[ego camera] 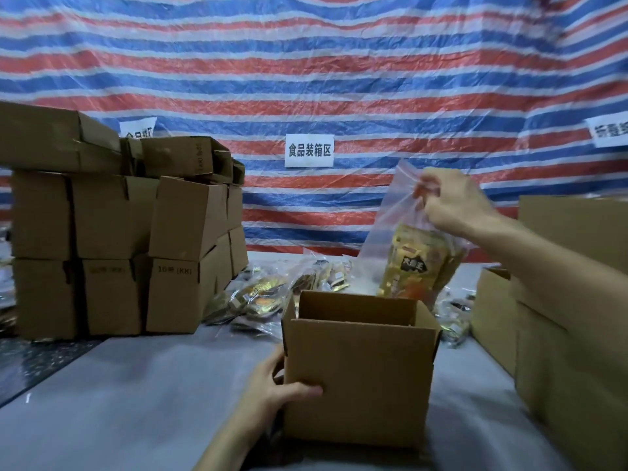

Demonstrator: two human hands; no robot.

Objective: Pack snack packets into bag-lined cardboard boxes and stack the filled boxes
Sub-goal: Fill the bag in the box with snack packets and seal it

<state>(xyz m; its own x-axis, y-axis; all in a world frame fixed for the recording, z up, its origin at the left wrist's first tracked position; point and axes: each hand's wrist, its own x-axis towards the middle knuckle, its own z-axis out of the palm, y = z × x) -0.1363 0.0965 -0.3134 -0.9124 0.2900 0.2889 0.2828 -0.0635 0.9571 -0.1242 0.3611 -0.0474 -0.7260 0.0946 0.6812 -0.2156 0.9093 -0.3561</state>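
Note:
An open cardboard box (360, 375) stands on the grey table in front of me, its flaps up. My left hand (272, 389) grips its near left corner, thumb across the front wall. My right hand (452, 202) pinches the top of a clear plastic bag (394, 212) held upright above the box's far rim. Yellow snack packets (413, 266) sit in the lower part of that bag. I cannot see into the box.
Closed cardboard boxes (112, 232) are stacked three high at the left. More boxes (571, 287) stand at the right. Loose bagged snack packets (272, 297) lie on the table (153, 402) behind the open box. A striped tarp with paper signs hangs behind.

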